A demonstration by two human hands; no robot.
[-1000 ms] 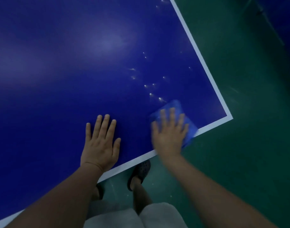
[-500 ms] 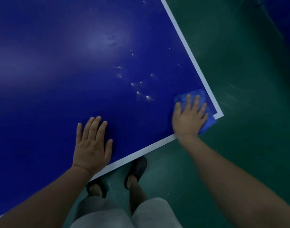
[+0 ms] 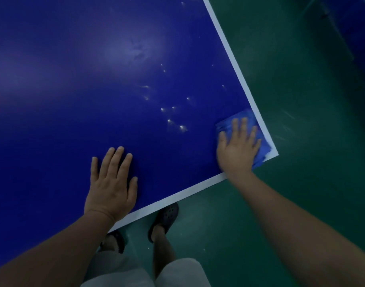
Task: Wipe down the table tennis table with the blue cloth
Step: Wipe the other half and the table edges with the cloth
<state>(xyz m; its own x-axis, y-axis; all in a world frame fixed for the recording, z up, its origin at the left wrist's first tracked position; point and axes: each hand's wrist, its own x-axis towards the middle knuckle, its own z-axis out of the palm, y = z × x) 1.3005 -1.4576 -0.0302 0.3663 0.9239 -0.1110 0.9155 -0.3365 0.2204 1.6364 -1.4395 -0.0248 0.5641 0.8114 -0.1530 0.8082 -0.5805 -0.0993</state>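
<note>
Obs. Blue cloth (image 3: 248,115) lies bunched at the table's (image 3: 94,90) near right corner (image 3: 273,154). It covers the white edge line (image 3: 177,196) on both sides of that corner and seems to lap slightly over the near edge.

Right hand (image 3: 238,150) sits on top of the cloth, palm down, fingers straight and spread. It is pressing, not gripping, and shows slight blur.

Left hand (image 3: 111,183) lies flat on the table well left of the corner, just inside the near edge line. Its fingers are straight and it holds nothing; it reads as a brace.

Step in hand (judgement): wiping the corner zone.
- A scatter of pale specks (image 3: 182,127) sits up-left of the corner, near the cloth but apart from it.
- A dull smudge (image 3: 136,51) lies further from the corner in the same direction.
- Both look unwiped.

Technique notes:
- Keep the palm flat so the whole cloth bears on the surface.
- Draw strokes from the corner inward across the specks, overlapping each pass.
- A bunched cloth wipes narrow; spreading it out would cover more.
- Watch the overhang, as the cloth could slip off at the corner.
- Move the bracing hand before wiping where it rests.

Markings: no brand, label or writing is readable on the cloth, the table or the dark shoe (image 3: 164,216) on the floor left of the corner.
</note>
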